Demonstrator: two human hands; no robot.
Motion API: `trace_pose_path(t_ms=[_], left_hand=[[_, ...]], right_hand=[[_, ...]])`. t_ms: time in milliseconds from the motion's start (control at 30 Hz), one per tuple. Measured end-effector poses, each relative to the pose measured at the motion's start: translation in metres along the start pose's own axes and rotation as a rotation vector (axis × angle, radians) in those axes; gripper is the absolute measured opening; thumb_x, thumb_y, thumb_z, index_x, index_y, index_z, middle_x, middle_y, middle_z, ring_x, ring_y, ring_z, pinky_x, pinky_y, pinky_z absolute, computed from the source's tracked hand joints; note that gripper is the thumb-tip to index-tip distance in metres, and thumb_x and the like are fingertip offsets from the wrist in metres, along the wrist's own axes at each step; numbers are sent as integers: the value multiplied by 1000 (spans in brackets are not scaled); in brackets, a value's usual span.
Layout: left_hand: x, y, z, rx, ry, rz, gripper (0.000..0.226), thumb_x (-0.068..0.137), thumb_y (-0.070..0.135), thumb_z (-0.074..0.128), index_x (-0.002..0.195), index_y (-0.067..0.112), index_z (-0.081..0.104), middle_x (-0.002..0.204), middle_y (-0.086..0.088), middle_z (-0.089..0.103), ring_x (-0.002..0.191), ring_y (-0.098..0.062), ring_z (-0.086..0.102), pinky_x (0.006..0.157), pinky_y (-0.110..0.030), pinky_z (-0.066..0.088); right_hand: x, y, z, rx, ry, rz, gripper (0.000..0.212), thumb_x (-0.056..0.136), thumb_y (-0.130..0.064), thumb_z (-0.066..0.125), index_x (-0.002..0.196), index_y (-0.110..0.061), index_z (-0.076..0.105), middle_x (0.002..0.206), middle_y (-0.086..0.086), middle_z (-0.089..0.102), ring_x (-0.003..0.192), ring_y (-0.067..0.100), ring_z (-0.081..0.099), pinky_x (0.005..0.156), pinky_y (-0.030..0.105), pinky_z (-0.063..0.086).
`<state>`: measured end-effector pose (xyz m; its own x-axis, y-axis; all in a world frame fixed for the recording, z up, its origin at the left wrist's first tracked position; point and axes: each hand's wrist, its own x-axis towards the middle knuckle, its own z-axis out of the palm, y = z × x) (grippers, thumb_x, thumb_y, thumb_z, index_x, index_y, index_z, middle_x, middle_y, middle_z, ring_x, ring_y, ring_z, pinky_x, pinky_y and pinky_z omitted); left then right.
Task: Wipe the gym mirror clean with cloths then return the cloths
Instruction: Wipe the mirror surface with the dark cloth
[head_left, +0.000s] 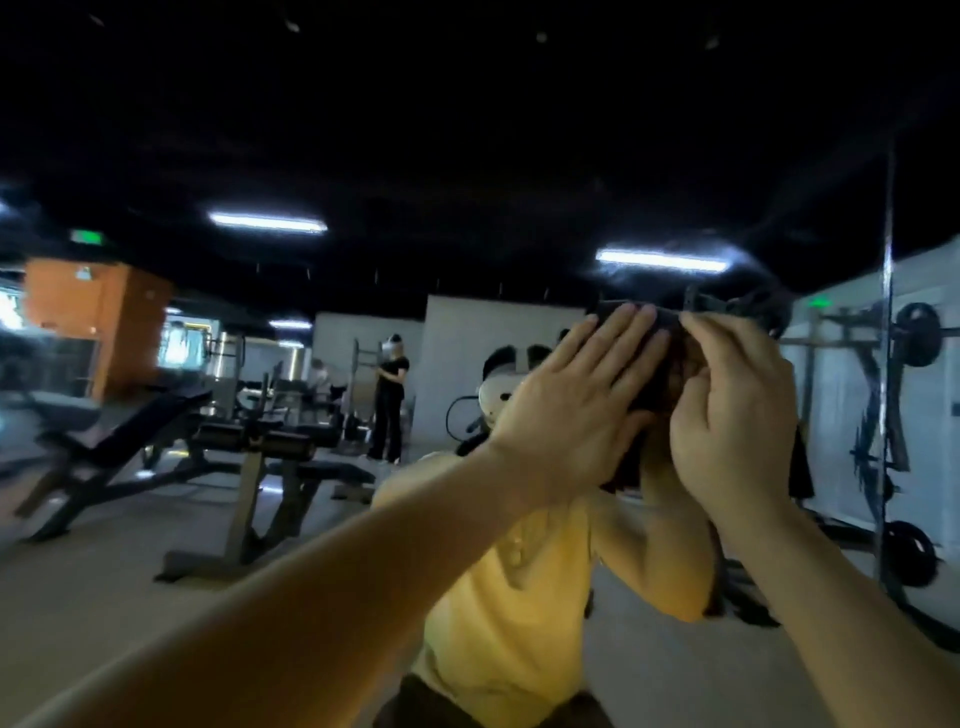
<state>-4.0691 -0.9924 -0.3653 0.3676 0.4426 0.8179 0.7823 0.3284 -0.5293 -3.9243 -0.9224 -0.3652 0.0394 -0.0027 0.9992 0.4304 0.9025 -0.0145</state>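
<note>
Gym mirror (322, 156) fills the frame before you, and right of centre you press a dark cloth (670, 338) to it, left hand (571, 395) flat with fingers spread to bear down, right hand (732, 410) curled, seemingly pinching its upper edge against slipping.

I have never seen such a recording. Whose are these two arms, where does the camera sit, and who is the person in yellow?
One picture only, from a camera worn on a person's head. The two bare arms are that person's own. They face a gym mirror, so the figure in the yellow shirt is their reflection. The left hand presses flat, fingers straight, on a dark cloth against the glass; the right hand, fingers curled, seems to grip its upper edge. The benches behind are reflections too.
</note>
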Motion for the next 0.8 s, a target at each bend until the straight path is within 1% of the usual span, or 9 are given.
trace_pose_path(t_ms=[100, 200, 333, 433, 500, 567, 600, 667, 800], left_hand=[[-28, -89, -13, 17, 37, -201, 71, 110, 51, 21, 168, 13, 6, 175, -13, 1, 162, -25, -4, 132, -43, -2], [-45, -179, -35, 37, 31, -494, 74, 109, 55, 10, 168, 11, 2, 175, -13, -2, 162, -26, -5, 132, -43, -2], [-4, -195, -41, 15, 104, -711, 76, 107, 52, 3, 166, 5, -1, 175, -18, -3, 162, -30, -5, 132, -46, 0], [37, -131, -25, 2, 168, -553, 72, 108, 47, 12, 166, 5, 5, 174, -18, 3, 162, -32, 1, 132, -49, 5], [48, -78, -14, -17, 147, -245, 69, 109, 43, 24, 165, 5, 15, 174, -18, 12, 162, -33, 9, 130, -47, 1], [34, -51, -11, -25, 21, 67, 67, 110, 39, 23, 166, 6, 11, 175, -16, 6, 162, -30, 1, 128, -44, -8], [23, -57, -10, -19, -10, 142, 66, 110, 39, 20, 167, 8, 7, 175, -14, 1, 162, -27, -4, 128, -43, -11], [5, -90, -13, -26, 36, 79, 66, 109, 46, 18, 165, 15, 1, 174, -11, 0, 161, -24, -5, 129, -42, -6], [-3, -174, -32, 51, 86, -312, 71, 109, 54, 13, 165, 13, 1, 175, -15, 5, 162, -27, 1, 132, -45, 4]], right_hand=[[19, -8, 8, -65, -50, -48, 51, 98, -4, 42, 147, 0, 53, 155, 16, 47, 144, 35, 43, 118, 57, 37], [27, -13, 18, -214, -130, -57, 58, 100, -18, 33, 154, -1, 44, 164, 18, 36, 153, 33, 31, 125, 55, 28], [20, -6, 29, -390, -244, -95, 67, 102, -30, 24, 164, -6, 17, 173, 14, 11, 161, 28, 8, 130, 51, 16], [18, 5, 30, -437, -304, -121, 69, 104, -38, 16, 165, -12, -1, 174, 7, -7, 161, 20, -7, 132, 46, 7], [22, 7, 26, -422, -330, -120, 70, 103, -41, 17, 166, -13, 2, 175, 5, -3, 161, 17, -7, 131, 41, 2], [23, 5, 19, -394, -322, -105, 69, 104, -38, 25, 166, -11, 12, 175, 5, 7, 160, 15, -1, 129, 37, 2], [22, 2, 17, -395, -314, -105, 68, 105, -36, 29, 166, -10, 16, 174, 5, 10, 160, 14, 1, 129, 37, 3], [22, -4, 15, -404, -309, -104, 67, 106, -34, 36, 165, -9, 18, 174, 4, 11, 160, 15, 3, 130, 38, 5], [26, -4, 9, -377, -306, -114, 66, 105, -32, 42, 164, -11, 23, 173, 3, 16, 160, 16, 11, 131, 43, 14]])
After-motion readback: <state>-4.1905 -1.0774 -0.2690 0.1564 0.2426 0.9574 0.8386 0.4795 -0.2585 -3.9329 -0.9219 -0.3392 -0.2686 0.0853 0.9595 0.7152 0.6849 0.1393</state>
